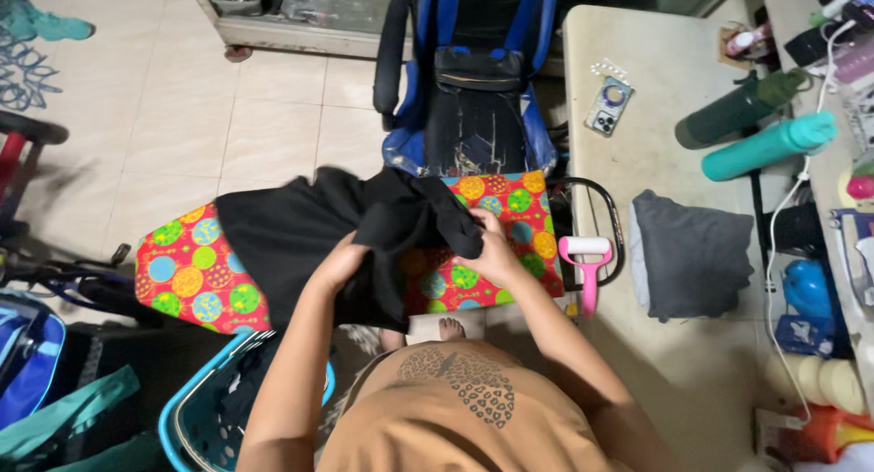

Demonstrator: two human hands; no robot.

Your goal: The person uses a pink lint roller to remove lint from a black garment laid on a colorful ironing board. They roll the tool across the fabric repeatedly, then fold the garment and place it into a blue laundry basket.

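The person wears a tan, orange-brown top (455, 426) with a rounded patch of dark leopard-like spots printed across its front, narrowing to a small stem at its middle. The sleeves are short or missing, since both arms show bare from the shoulder down to the hands. One bare foot (451, 328) peeks out below.

Even, soft indoor light; faint shadows on the floor tiles (273, 135); wide-angle bending at the edges; left edge slightly blurred.

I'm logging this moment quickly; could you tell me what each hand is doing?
Left hand: closed on the black garment.
Right hand: gripping the same black garment.
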